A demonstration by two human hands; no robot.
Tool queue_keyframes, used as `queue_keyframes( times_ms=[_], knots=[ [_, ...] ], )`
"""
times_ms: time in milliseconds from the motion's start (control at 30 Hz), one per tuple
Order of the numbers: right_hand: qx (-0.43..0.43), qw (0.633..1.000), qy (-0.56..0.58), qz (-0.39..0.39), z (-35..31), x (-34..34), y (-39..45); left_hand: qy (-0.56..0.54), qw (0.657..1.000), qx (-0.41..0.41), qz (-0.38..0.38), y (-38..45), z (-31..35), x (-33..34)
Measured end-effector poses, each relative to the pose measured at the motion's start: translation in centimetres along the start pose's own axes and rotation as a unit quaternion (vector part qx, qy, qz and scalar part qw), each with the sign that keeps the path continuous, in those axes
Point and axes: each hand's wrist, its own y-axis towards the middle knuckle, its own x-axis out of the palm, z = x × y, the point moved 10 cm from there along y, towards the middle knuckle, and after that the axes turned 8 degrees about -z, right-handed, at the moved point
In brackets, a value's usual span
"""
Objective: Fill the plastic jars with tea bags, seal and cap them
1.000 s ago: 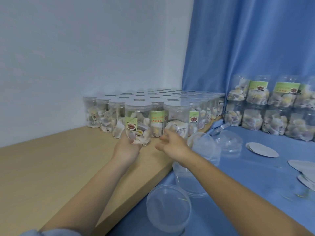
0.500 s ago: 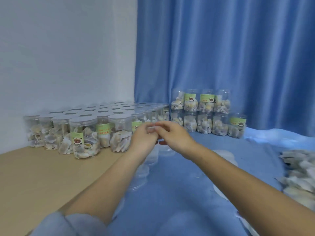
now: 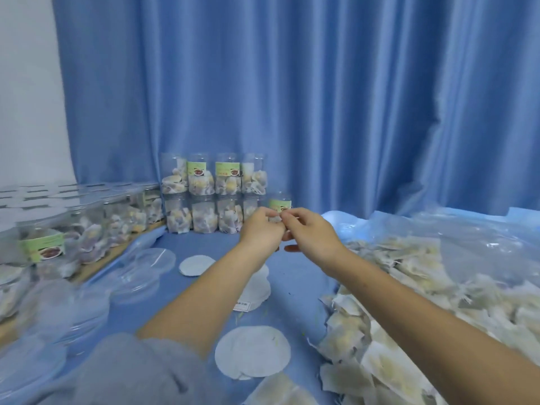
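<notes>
My left hand (image 3: 261, 230) and my right hand (image 3: 309, 233) meet fingertip to fingertip above the blue cloth, pinched together; whether anything small sits between them is unclear. Filled, labelled plastic jars (image 3: 214, 194) stand stacked two high against the curtain just behind my hands. More capped jars of tea bags (image 3: 87, 226) crowd the wooden table at the left. A big heap of loose tea bags (image 3: 409, 302) lies at the right on clear plastic sheeting. White round seals (image 3: 252, 350) lie on the cloth below my arms, and another seal (image 3: 193, 266) lies farther back.
Empty clear jars and lids (image 3: 146, 267) lie on their sides on the blue cloth (image 3: 295, 296) at the left, blurred. A stack of seals (image 3: 255, 290) is partly hidden by my left forearm. A blue curtain (image 3: 292, 97) closes the back; a white wall (image 3: 26, 97) stands at far left.
The view has swung right, from the capped jars on the wooden table to the cloth and tea bag heap. My hands left the jar row and came together fingertip to fingertip.
</notes>
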Motion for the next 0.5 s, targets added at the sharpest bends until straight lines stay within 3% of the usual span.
queue_keyframes(
  times_ms=[167, 333, 500],
  knots=[
    [0.046, 0.999, 0.006, -0.002, 5.9, 0.1, 8.0, 0.026, 0.999, -0.027, -0.031, 9.2, -3.6, -0.2],
    [0.124, 0.989, 0.050, 0.057, 12.0, 0.3, 16.5, 0.019, 0.995, -0.092, -0.026, 17.9, -7.3, -2.0],
    [0.190, 0.980, 0.001, 0.063, 16.7, 0.8, 23.5, -0.007, 0.991, -0.130, -0.016, 24.2, -10.1, -4.0]
  ],
)
